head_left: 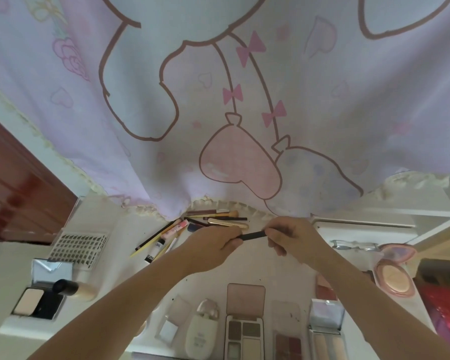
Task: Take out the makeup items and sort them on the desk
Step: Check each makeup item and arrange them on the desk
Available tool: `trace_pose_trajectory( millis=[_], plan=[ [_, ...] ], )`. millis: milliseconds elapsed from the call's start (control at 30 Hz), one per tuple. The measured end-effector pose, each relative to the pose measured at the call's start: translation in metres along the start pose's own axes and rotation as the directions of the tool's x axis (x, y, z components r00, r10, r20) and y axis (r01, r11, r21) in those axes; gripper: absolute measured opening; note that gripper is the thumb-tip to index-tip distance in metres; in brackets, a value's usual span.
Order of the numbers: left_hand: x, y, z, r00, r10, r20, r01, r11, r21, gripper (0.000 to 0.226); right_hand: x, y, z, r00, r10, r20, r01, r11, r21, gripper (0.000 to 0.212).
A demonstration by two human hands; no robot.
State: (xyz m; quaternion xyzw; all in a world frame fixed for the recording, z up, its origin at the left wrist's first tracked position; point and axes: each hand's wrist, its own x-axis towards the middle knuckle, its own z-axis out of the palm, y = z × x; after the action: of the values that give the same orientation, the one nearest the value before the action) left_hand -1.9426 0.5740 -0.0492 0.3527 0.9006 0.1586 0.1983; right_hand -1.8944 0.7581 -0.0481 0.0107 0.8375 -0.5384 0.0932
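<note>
Makeup items lie spread across a white tabletop (247,266), and we see both arms reaching forward over it. Our left hand (213,245) and right hand (294,240) meet above the middle, each pinching one end of a slim black makeup pencil (252,235) with curled fingers; we cannot tell whether it is being uncapped or only carried.

Behind the tabletop hangs a large lilac curtain (218,100) printed with a brown-outlined cartoon, pink bows and heart balloons; its cream lace hem brushes the far edge. A dark red wooden door (13,183) stands at far left.

On the left lie a white tray of false lashes (78,246), an open black powder compact (40,300) and a dark-capped foundation bottle (74,289) on its side. Along the near edge sit a white lotion bottle (202,331), an open eyeshadow palette (244,318), a red lip palette (287,341) and a silver concealer palette (326,331). At right is an open pink round blush compact (395,271), with a metal eyelash curler (353,245) beyond it.

Just past the hands, under the hem, rests a loose pile of pencils and brushes (192,224).

We judge the risks as these: the pencil could slip and roll off among the palettes; a forearm could sweep the open palettes below; setting it down carelessly could scatter the pile; the bottle could roll.
</note>
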Motion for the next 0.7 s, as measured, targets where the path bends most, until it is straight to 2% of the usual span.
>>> trace_pose_trajectory(
  millis=[100,200,367,467,533,567,633,700],
  plan=[
    [-0.002,0.002,0.001,0.999,-0.047,0.021,0.047,0.999,-0.012,0.020,0.001,0.005,0.003,1.000,-0.027,0.000,0.027,1.000,0.006,0.027],
    [-0.003,0.005,0.002,0.997,-0.073,0.010,0.071,0.992,0.105,0.025,0.004,0.010,0.007,1.000,0.008,0.012,-0.008,1.000,0.019,0.026],
    [-0.001,0.015,0.008,0.990,-0.120,-0.076,0.124,0.991,0.052,0.028,0.011,0.007,0.008,0.995,0.028,0.098,-0.017,0.994,-0.108,0.027],
    [-0.003,0.011,0.012,0.985,-0.114,-0.131,0.134,0.979,0.156,0.034,0.014,0.005,0.008,0.987,-0.033,0.158,0.082,0.946,-0.315,0.034],
    [-0.005,0.006,0.014,0.985,-0.105,-0.139,0.138,0.957,0.255,0.037,0.016,0.004,0.011,0.976,-0.083,0.200,0.151,0.922,-0.355,0.037],
    [-0.007,0.003,0.013,0.984,-0.104,-0.142,0.142,0.948,0.284,0.044,0.017,0.004,0.013,0.972,-0.103,0.212,0.171,0.928,-0.330,0.038],
    [-0.010,-0.004,0.013,0.983,-0.098,-0.157,0.141,0.946,0.293,0.071,0.022,0.005,0.019,0.964,-0.135,0.229,0.199,0.938,-0.283,0.038],
    [-0.015,-0.010,0.014,0.978,-0.151,-0.147,0.185,0.948,0.260,0.085,0.027,0.006,0.025,0.956,-0.143,0.256,0.213,0.938,-0.273,0.037]
  ],
)
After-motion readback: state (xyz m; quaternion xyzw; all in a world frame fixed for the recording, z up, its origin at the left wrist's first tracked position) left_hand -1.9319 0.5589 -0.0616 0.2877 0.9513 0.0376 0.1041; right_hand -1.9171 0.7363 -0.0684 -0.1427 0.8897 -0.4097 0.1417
